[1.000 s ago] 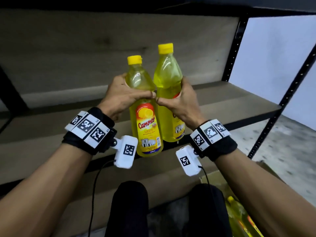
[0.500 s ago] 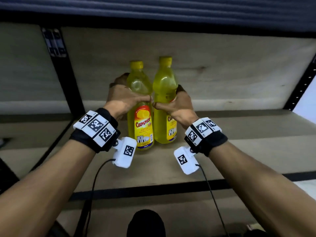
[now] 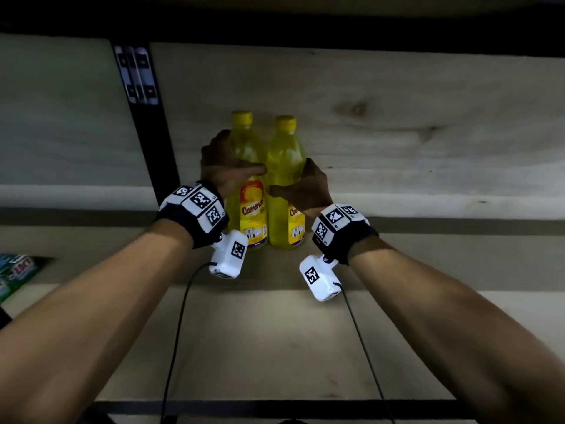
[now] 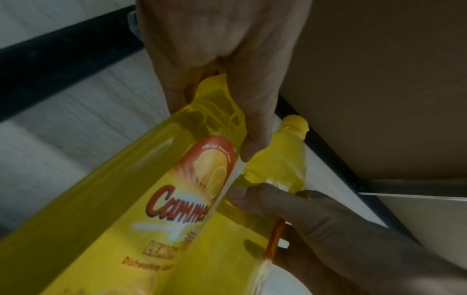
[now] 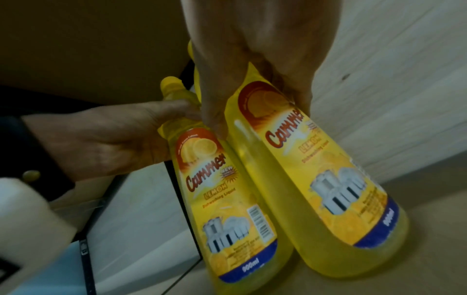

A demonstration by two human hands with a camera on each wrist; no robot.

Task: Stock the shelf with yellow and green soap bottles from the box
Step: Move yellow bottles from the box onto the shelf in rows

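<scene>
We are setting two yellow Cammer soap bottles (image 3: 249, 191) (image 3: 286, 185) upright side by side near the shelf's (image 3: 275, 347) back edge, left hand (image 3: 224, 168) and right hand (image 3: 307, 188) each gripping one, green bottles unseen.

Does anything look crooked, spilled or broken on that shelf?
Nothing stands out. The two yellow bottles stand upright, side by side, caps on, no spill visible. The left hand and right hand each grip one.
</scene>
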